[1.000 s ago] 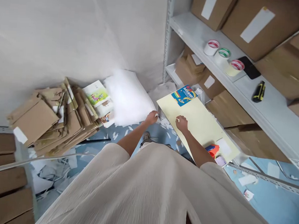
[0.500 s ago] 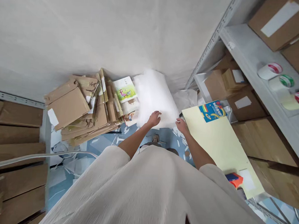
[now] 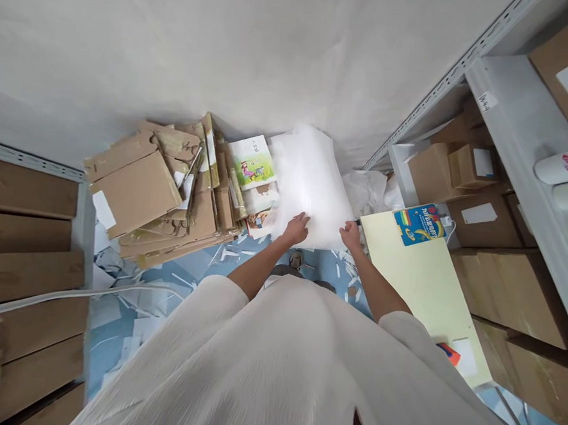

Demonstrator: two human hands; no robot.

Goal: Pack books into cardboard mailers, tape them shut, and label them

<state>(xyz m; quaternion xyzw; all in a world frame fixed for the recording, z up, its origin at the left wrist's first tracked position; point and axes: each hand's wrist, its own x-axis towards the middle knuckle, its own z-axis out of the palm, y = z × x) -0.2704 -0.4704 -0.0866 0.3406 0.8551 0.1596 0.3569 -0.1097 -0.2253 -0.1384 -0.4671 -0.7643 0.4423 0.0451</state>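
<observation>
A white stack of thin sheets or bags [image 3: 310, 175] lies on the floor against the wall. My left hand [image 3: 296, 228] rests on its near edge with fingers curled onto it. At the stack's near right corner, my right hand [image 3: 350, 235] pinches the edge. Just right of that hand lies a pale yellow board [image 3: 423, 291] with a blue printed card [image 3: 420, 224] on its far end.
A heap of flattened cardboard [image 3: 155, 192] and picture books [image 3: 253, 162] lies to the left. Metal shelving [image 3: 520, 124] on the right holds cardboard boxes and tape rolls [image 3: 560, 168]. More boxes stand at the left. Paper scraps litter the blue floor [image 3: 188, 277].
Both hands moved left, off the yellow board and onto the near edge of the white stack. The view swung left with them.
</observation>
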